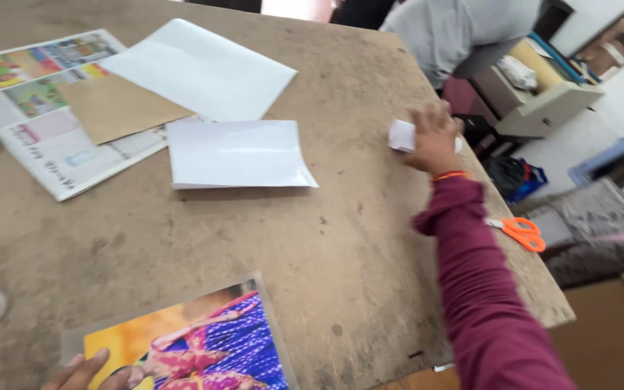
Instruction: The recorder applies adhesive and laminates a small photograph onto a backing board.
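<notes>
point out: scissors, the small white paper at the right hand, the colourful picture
orange-handled scissors (521, 232), head view, on the handle loops.
small white paper (401, 136), head view, on its left part, clear of the right hand (435, 141).
colourful picture (218, 339), head view, on its printed middle.

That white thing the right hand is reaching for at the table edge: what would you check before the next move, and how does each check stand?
1. Right hand on the small white object: ok, touching; grip cannot tell.
2. What the object is: cannot tell, blurred.
3. Left hand steadies the colourful picture: ok, fingers on its lower edge.
4. Orange scissors safely placed: not ok, at the table edge beside the sleeve.
5. White sheets flat, clear of the hands: ok.
</notes>
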